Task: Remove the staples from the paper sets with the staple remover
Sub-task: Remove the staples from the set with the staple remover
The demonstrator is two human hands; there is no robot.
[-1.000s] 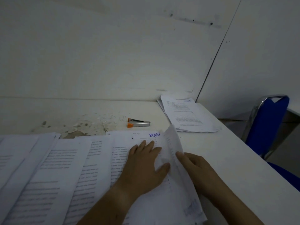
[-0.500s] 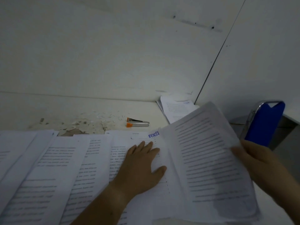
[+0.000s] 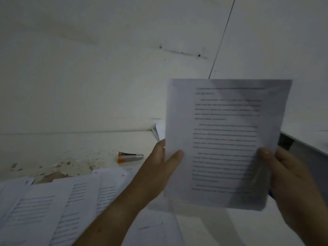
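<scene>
Head view: fanned sheets (image 3: 44, 201) and the unused staple remover (image 3: 130, 157) lie left of the raised paper set (image 3: 225, 142), pinched at its side edges by left hand (image 3: 157, 168) and right hand (image 3: 291, 178); next, probably, one hand must fetch the remover.

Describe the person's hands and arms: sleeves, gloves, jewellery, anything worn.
Both are bare. The left hand and right hand wear no gloves, and no ring shows, though the picture is dim and blurred. The left forearm is uncovered to the frame's edge: no sleeve, watch or bracelet in view. The right wrist looks bare too.
</scene>
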